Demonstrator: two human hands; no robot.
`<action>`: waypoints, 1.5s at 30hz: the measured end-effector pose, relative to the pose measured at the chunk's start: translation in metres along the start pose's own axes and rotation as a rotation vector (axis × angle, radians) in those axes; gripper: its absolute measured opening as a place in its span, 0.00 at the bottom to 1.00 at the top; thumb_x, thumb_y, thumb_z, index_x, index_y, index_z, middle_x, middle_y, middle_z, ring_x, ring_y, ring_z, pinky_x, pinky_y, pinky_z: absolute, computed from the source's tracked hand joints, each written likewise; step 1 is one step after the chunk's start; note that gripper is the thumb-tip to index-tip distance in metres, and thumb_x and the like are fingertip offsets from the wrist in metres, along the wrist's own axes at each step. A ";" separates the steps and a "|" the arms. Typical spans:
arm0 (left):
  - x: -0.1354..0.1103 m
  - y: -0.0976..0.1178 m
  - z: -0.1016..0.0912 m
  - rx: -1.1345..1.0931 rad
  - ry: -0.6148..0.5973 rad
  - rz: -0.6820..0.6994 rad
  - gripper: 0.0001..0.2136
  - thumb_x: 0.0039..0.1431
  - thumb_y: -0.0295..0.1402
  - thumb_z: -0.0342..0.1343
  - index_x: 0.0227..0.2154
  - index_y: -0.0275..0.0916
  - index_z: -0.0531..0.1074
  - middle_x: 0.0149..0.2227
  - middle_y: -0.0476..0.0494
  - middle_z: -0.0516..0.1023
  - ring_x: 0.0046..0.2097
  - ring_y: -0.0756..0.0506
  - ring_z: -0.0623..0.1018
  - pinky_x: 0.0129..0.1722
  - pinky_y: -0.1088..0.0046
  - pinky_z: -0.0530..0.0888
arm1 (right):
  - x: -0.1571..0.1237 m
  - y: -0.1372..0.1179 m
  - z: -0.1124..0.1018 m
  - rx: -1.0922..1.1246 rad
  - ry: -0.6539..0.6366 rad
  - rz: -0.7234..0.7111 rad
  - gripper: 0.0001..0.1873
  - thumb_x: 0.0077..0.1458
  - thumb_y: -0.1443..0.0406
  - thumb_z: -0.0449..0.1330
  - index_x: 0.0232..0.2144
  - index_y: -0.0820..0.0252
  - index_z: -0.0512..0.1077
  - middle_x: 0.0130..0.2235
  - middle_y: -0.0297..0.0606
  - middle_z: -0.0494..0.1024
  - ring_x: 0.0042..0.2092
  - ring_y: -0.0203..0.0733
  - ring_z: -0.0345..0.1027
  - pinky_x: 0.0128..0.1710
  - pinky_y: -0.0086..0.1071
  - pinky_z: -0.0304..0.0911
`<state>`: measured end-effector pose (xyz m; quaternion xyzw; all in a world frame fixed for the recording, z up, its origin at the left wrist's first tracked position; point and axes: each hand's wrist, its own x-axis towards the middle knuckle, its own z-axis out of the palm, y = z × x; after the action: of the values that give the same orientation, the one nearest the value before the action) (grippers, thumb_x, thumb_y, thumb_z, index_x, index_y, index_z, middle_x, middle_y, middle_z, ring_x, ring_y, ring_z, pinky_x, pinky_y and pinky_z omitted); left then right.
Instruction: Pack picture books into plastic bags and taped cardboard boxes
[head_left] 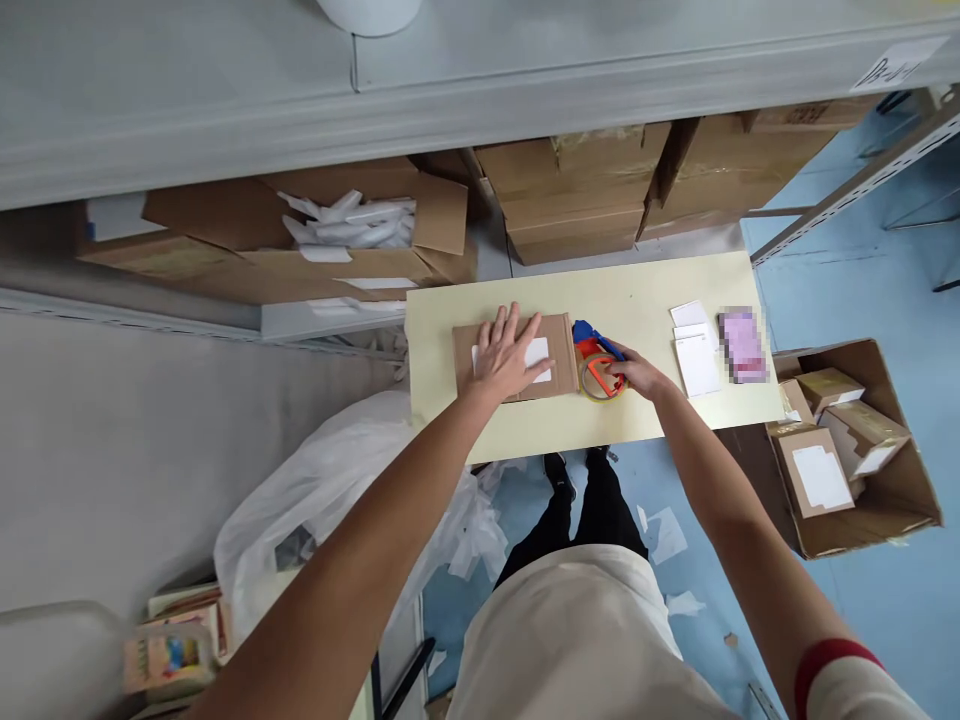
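Observation:
A flat brown cardboard box (466, 350) with a white label lies on the pale yellow table (517, 290). My left hand (506, 355) rests on top of this box with its fingers spread, partly over the label. In my right hand (636, 372) is a blue and orange tape dispenser (589, 345) with a roll of tape, held against the box's right end. The fingers wrap its handle. To the right of that hand lie white paper slips (697, 358) and a blurred pink-purple item (742, 345).
Beside the table's right end stands an open carton (885, 535) with several labelled boxes. Behind the table, a shelf holds large cartons (577, 190) and an open box (442, 215) of white packets. A clear plastic bag (300, 490) hangs at the left; paper scraps (666, 535) litter the floor.

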<state>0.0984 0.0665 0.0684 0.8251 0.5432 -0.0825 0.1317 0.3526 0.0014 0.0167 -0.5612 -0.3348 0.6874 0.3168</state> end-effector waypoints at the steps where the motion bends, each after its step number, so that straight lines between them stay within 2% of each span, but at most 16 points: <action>1: 0.003 0.001 0.001 -0.008 0.007 0.044 0.38 0.59 0.56 0.45 0.68 0.45 0.47 0.71 0.35 0.44 0.70 0.28 0.45 0.63 0.45 0.47 | 0.003 -0.004 -0.001 -0.027 0.012 0.011 0.44 0.39 0.70 0.59 0.62 0.58 0.60 0.50 0.40 0.77 0.45 0.44 0.71 0.47 0.39 0.68; 4: 0.008 0.003 0.005 -0.023 0.049 0.034 0.37 0.59 0.56 0.46 0.68 0.46 0.49 0.69 0.36 0.51 0.69 0.31 0.50 0.64 0.46 0.44 | -0.007 0.001 0.002 -0.056 0.077 0.039 0.49 0.37 0.73 0.57 0.65 0.58 0.56 0.49 0.39 0.77 0.45 0.43 0.70 0.47 0.37 0.67; 8: 0.006 0.002 0.009 -0.032 0.067 0.027 0.37 0.59 0.55 0.47 0.68 0.47 0.49 0.68 0.36 0.55 0.67 0.30 0.53 0.64 0.45 0.43 | -0.052 0.041 0.017 -0.037 0.087 0.113 0.50 0.38 0.73 0.58 0.66 0.56 0.55 0.46 0.39 0.78 0.41 0.43 0.71 0.41 0.38 0.69; 11: 0.004 0.004 0.008 -0.043 0.067 0.031 0.36 0.59 0.55 0.48 0.67 0.47 0.50 0.67 0.36 0.56 0.66 0.30 0.54 0.63 0.45 0.43 | -0.089 0.084 0.048 0.057 0.073 0.158 0.50 0.37 0.72 0.59 0.65 0.55 0.55 0.43 0.37 0.78 0.39 0.43 0.71 0.41 0.38 0.70; 13: 0.005 0.006 0.005 -0.045 0.065 0.026 0.36 0.59 0.54 0.47 0.68 0.46 0.49 0.67 0.36 0.55 0.66 0.30 0.54 0.63 0.45 0.43 | -0.100 0.107 0.075 0.109 0.135 0.127 0.51 0.36 0.72 0.57 0.66 0.53 0.54 0.43 0.36 0.78 0.39 0.42 0.71 0.42 0.37 0.69; 15: 0.005 0.009 0.001 -0.035 0.058 0.003 0.36 0.60 0.54 0.46 0.68 0.45 0.49 0.67 0.35 0.56 0.65 0.29 0.55 0.63 0.45 0.44 | -0.099 0.117 0.099 0.148 0.203 0.100 0.51 0.36 0.72 0.57 0.66 0.52 0.52 0.45 0.36 0.78 0.39 0.41 0.71 0.44 0.37 0.69; 17: 0.004 0.009 -0.004 -0.025 0.039 -0.055 0.36 0.60 0.54 0.45 0.68 0.45 0.49 0.65 0.33 0.59 0.64 0.29 0.58 0.62 0.45 0.48 | -0.088 0.114 0.109 0.196 0.251 0.081 0.51 0.37 0.71 0.56 0.67 0.52 0.50 0.46 0.37 0.77 0.40 0.41 0.71 0.44 0.37 0.69; 20: -0.003 0.004 -0.010 -0.069 -0.025 -0.175 0.38 0.59 0.56 0.44 0.68 0.44 0.48 0.60 0.31 0.65 0.61 0.28 0.63 0.57 0.47 0.58 | -0.060 0.086 0.092 0.222 0.292 0.058 0.50 0.38 0.70 0.56 0.67 0.53 0.50 0.47 0.37 0.77 0.41 0.42 0.71 0.41 0.36 0.70; 22: -0.009 -0.003 -0.012 -0.126 -0.063 -0.232 0.42 0.56 0.59 0.46 0.68 0.41 0.47 0.60 0.29 0.67 0.60 0.27 0.65 0.55 0.50 0.62 | -0.037 0.058 0.065 0.189 0.293 0.044 0.49 0.38 0.69 0.58 0.65 0.51 0.53 0.47 0.36 0.77 0.41 0.43 0.70 0.39 0.36 0.69; 24: -0.010 -0.008 -0.014 -0.141 -0.037 -0.266 0.48 0.51 0.61 0.50 0.68 0.38 0.45 0.62 0.26 0.64 0.61 0.26 0.63 0.55 0.49 0.61 | -0.014 0.029 0.036 0.163 0.255 0.059 0.43 0.39 0.67 0.59 0.61 0.49 0.60 0.46 0.35 0.77 0.41 0.43 0.71 0.38 0.36 0.69; 27: 0.001 -0.012 -0.016 -0.080 0.021 -0.152 0.55 0.43 0.63 0.56 0.69 0.40 0.42 0.67 0.27 0.53 0.66 0.24 0.54 0.60 0.46 0.52 | 0.013 -0.002 0.008 0.126 0.074 0.135 0.35 0.40 0.63 0.62 0.55 0.49 0.68 0.42 0.34 0.78 0.40 0.44 0.71 0.38 0.37 0.68; 30: 0.020 -0.012 -0.016 -0.064 -0.026 0.043 0.55 0.41 0.63 0.59 0.68 0.44 0.45 0.68 0.32 0.50 0.67 0.25 0.51 0.63 0.48 0.48 | 0.024 -0.012 0.004 0.095 -0.027 0.133 0.38 0.37 0.66 0.63 0.56 0.51 0.68 0.40 0.33 0.78 0.38 0.43 0.71 0.39 0.38 0.67; 35: 0.029 -0.010 -0.009 -0.085 -0.062 0.014 0.51 0.44 0.62 0.57 0.68 0.47 0.45 0.62 0.34 0.60 0.62 0.28 0.59 0.60 0.55 0.57 | 0.013 0.002 0.002 0.031 -0.002 0.088 0.47 0.35 0.71 0.58 0.62 0.54 0.61 0.40 0.33 0.78 0.38 0.41 0.69 0.40 0.37 0.67; 39: 0.026 -0.010 -0.007 -0.052 -0.081 0.000 0.52 0.45 0.62 0.57 0.69 0.47 0.42 0.60 0.34 0.61 0.62 0.28 0.57 0.59 0.54 0.57 | -0.037 0.039 0.001 -0.050 -0.005 0.104 0.48 0.35 0.73 0.59 0.63 0.54 0.60 0.44 0.36 0.78 0.42 0.44 0.69 0.43 0.38 0.67; 42: 0.028 -0.010 -0.006 -0.038 -0.080 0.003 0.52 0.46 0.62 0.56 0.69 0.47 0.41 0.60 0.33 0.60 0.62 0.27 0.57 0.59 0.53 0.58 | -0.091 0.079 0.024 -0.063 -0.059 0.204 0.50 0.36 0.74 0.58 0.65 0.51 0.57 0.47 0.37 0.77 0.42 0.45 0.71 0.41 0.39 0.69; 45: 0.030 -0.009 -0.001 -0.051 -0.065 -0.006 0.52 0.46 0.63 0.55 0.69 0.47 0.41 0.61 0.33 0.61 0.62 0.26 0.57 0.58 0.52 0.59 | -0.125 0.112 0.064 -0.005 -0.001 0.229 0.50 0.37 0.73 0.56 0.65 0.50 0.56 0.46 0.36 0.78 0.41 0.44 0.72 0.43 0.39 0.69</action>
<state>0.1020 0.0967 0.0599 0.8166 0.5432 -0.0957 0.1700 0.3046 -0.1711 0.0046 -0.5962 -0.2703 0.7186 0.2347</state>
